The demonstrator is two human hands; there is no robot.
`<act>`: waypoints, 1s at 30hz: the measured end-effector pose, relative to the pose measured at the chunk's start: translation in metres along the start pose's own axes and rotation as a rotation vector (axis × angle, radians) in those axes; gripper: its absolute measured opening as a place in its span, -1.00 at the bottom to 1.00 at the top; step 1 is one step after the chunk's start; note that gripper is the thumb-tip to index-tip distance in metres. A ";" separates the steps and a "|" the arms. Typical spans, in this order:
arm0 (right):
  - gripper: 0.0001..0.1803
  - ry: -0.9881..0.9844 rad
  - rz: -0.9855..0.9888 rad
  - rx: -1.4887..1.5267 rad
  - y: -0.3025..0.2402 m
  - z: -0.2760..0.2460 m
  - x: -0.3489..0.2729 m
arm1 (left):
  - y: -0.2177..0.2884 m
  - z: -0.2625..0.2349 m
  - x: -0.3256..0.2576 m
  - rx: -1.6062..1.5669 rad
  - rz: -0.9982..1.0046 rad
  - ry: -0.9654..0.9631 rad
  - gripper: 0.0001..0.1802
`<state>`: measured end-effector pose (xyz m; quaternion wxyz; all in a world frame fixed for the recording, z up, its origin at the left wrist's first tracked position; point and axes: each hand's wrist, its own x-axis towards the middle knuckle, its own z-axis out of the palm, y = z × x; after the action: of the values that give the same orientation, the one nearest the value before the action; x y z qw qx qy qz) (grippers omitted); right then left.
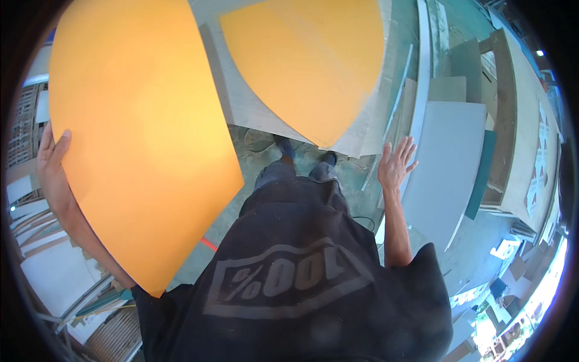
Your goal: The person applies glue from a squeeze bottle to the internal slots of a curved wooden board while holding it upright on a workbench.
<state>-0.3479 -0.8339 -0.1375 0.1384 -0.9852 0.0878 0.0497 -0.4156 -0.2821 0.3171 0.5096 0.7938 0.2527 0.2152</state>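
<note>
The orange sheet (139, 139) fills the near left, its outer edge pinched in the left hand (51, 160). The right hand (396, 163) hangs free, fingers spread, near a second orange sheet (307, 60) on a pale board (241, 102). Steadying the far edge would likely stop it flexing.

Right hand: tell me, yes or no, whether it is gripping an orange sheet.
No. The right hand is open with fingers spread and holds nothing, while the left hand grips the edge of the big orange sheet.
</note>
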 end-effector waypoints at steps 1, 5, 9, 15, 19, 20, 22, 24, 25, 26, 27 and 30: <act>-0.22 0.003 -0.051 0.050 -0.014 -0.012 -0.002 | 0.000 0.004 0.001 0.015 0.017 0.001 -0.53; -0.22 -0.116 -0.501 0.314 -0.079 0.009 -0.004 | 0.002 0.010 0.004 0.002 0.046 0.017 -0.51; -0.31 -0.309 -1.087 -0.048 -0.161 0.026 0.016 | 0.000 -0.012 0.009 0.089 0.044 0.006 -0.47; -0.35 -0.290 -1.355 -0.187 -0.294 0.054 0.104 | 0.007 -0.003 0.018 0.134 0.029 0.004 -0.38; -0.33 -0.287 -1.364 -0.173 -0.390 0.086 0.159 | -0.002 0.004 0.032 0.118 0.015 -0.010 -0.36; -0.33 -0.292 -1.343 -0.199 -0.414 0.091 0.171 | -0.004 0.003 0.034 0.084 0.004 -0.021 -0.36; -0.32 -0.294 -1.283 -0.245 -0.462 0.103 0.198 | -0.005 0.003 0.046 0.096 -0.019 -0.056 -0.33; -0.32 -0.247 -1.191 -0.276 -0.501 0.108 0.225 | -0.006 0.002 0.052 0.136 -0.041 -0.069 -0.31; -0.32 -0.236 -1.146 -0.288 -0.517 0.111 0.233 | -0.007 -0.001 0.052 0.149 -0.052 -0.054 -0.29; -0.32 -0.241 -1.131 -0.268 -0.536 0.115 0.240 | -0.008 -0.003 0.052 0.156 -0.046 -0.021 -0.29; -0.32 -0.244 -1.104 -0.254 -0.549 0.118 0.251 | -0.012 -0.003 0.054 0.155 -0.036 0.001 -0.29; -0.33 -0.169 -0.996 -0.256 -0.583 0.128 0.293 | -0.016 -0.005 0.062 0.131 -0.028 0.055 -0.28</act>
<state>0.0383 -0.2930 -0.1421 0.0303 -0.9090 -0.4101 0.0677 -0.3737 -0.2341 0.3093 0.4525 0.8155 0.2913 0.2130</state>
